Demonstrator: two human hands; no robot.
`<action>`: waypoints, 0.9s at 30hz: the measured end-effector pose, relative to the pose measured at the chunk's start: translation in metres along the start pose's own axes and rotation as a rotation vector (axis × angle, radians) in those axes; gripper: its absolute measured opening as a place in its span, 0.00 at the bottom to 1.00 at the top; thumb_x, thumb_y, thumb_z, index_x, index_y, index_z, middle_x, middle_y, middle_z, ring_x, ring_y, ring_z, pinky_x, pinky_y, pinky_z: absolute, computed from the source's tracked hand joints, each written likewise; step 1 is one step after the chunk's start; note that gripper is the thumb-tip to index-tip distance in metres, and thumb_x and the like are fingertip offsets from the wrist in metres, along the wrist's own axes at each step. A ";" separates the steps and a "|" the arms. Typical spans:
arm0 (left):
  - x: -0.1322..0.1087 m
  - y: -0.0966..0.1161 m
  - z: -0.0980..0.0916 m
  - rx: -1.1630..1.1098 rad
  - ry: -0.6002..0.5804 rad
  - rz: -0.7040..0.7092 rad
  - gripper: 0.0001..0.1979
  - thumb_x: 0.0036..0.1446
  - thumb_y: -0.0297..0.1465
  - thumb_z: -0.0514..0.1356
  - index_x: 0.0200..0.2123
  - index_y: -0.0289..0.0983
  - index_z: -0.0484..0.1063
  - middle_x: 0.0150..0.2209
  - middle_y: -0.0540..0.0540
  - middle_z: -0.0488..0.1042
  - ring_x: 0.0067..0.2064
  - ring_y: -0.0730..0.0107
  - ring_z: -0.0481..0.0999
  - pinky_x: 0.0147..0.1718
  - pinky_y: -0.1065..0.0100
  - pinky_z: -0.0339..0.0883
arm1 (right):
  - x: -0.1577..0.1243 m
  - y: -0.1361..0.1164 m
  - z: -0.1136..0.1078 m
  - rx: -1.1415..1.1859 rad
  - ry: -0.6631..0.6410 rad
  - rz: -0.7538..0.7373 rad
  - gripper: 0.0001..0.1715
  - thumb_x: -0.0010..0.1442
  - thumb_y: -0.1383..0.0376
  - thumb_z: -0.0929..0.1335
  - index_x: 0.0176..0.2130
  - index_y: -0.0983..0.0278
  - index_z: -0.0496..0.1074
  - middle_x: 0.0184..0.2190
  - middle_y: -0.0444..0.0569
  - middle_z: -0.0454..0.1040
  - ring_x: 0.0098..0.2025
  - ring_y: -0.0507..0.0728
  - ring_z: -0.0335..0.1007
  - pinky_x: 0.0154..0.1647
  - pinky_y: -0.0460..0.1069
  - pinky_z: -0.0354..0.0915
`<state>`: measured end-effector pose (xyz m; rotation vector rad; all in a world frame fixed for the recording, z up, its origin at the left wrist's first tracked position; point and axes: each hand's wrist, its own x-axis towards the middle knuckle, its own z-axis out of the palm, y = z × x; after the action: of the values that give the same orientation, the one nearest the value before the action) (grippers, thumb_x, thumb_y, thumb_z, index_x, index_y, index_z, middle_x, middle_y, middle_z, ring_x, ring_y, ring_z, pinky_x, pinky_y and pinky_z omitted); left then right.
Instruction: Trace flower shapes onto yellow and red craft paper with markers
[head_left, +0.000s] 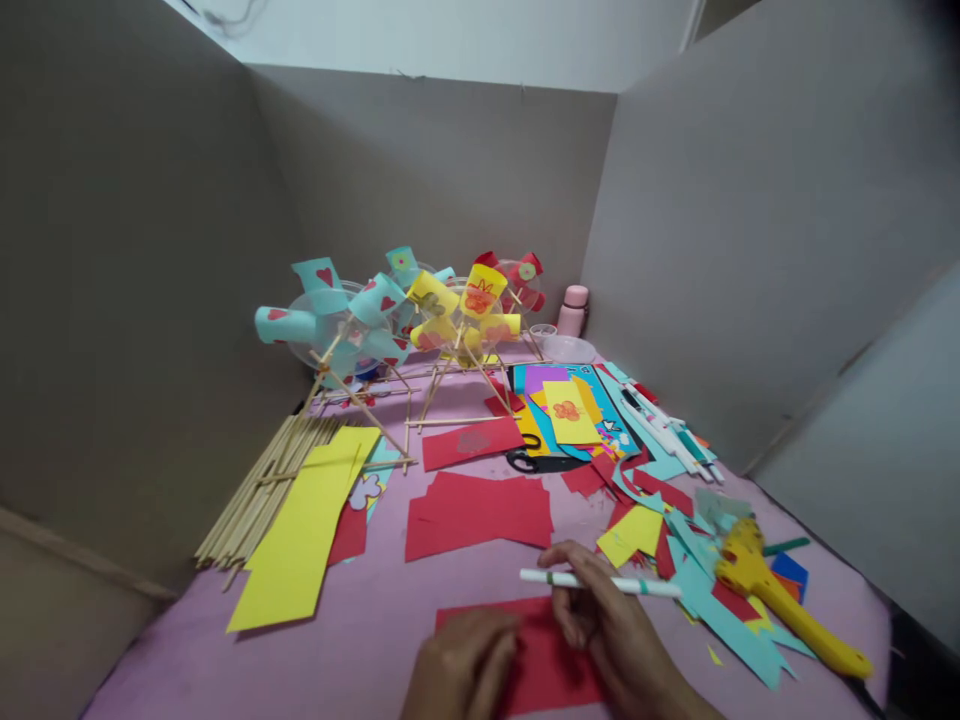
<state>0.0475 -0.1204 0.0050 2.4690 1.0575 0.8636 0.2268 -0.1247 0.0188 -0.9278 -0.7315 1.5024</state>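
A red sheet of paper [546, 660] lies at the table's near edge. My left hand [466, 662] covers its left side, fingers curled and closed at the paper; their tips are slightly blurred. Over the sheet's right side, my right hand [606, 622] is closed around a white marker [649, 587] with green bands, held roughly level between thumb and fingers. Beyond both hands sits a stack of red paper pieces [480, 515]. Another red strip [472, 443] bearing a dark printed mark lies behind that stack.
Yellow strips [311, 530] and wooden sticks [259, 490] lie left. Paper pinwheels on stick stands [457, 320] fill the back, near a pink bottle [574, 310]. Black scissors [544, 460], paper scraps [701, 550], several markers [667, 430] and a yellow glue gun [787, 600] occupy the right.
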 end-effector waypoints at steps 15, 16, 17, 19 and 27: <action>0.014 0.002 -0.001 -0.374 -0.167 -0.295 0.15 0.65 0.38 0.48 0.28 0.41 0.66 0.27 0.51 0.73 0.29 0.70 0.72 0.30 0.73 0.61 | -0.003 0.021 0.007 0.027 0.011 0.135 0.19 0.50 0.53 0.68 0.22 0.62 0.59 0.07 0.32 0.55 0.10 0.43 0.40 0.12 0.41 0.36; 0.012 -0.003 -0.002 -0.369 -0.151 -0.320 0.16 0.65 0.39 0.47 0.27 0.41 0.64 0.25 0.52 0.72 0.27 0.70 0.70 0.28 0.73 0.60 | -0.001 0.021 0.005 0.048 0.044 0.131 0.19 0.50 0.54 0.69 0.21 0.62 0.58 0.07 0.32 0.55 0.10 0.43 0.39 0.12 0.41 0.36; 0.010 -0.008 -0.004 -0.364 -0.129 -0.345 0.18 0.65 0.40 0.46 0.26 0.41 0.63 0.24 0.52 0.70 0.26 0.70 0.68 0.27 0.72 0.59 | 0.000 0.020 0.002 0.074 0.087 0.122 0.19 0.49 0.54 0.69 0.21 0.61 0.58 0.07 0.31 0.54 0.10 0.43 0.38 0.12 0.41 0.36; 0.007 -0.015 -0.011 -0.354 -0.073 -0.407 0.19 0.67 0.40 0.41 0.25 0.41 0.59 0.23 0.52 0.66 0.25 0.70 0.65 0.26 0.72 0.58 | 0.003 0.016 -0.005 0.121 0.174 0.100 0.19 0.49 0.54 0.69 0.22 0.61 0.57 0.07 0.30 0.52 0.11 0.44 0.36 0.12 0.41 0.36; 0.020 -0.002 -0.026 -0.470 -0.113 -0.458 0.15 0.64 0.41 0.47 0.32 0.41 0.65 0.25 0.53 0.66 0.28 0.70 0.67 0.29 0.73 0.63 | 0.007 0.009 -0.001 0.091 0.020 0.082 0.18 0.54 0.54 0.70 0.27 0.62 0.61 0.11 0.34 0.61 0.13 0.45 0.46 0.14 0.41 0.42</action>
<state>0.0408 -0.1033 0.0324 1.7735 1.1564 0.7135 0.2230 -0.1193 0.0090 -0.9118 -0.6121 1.5835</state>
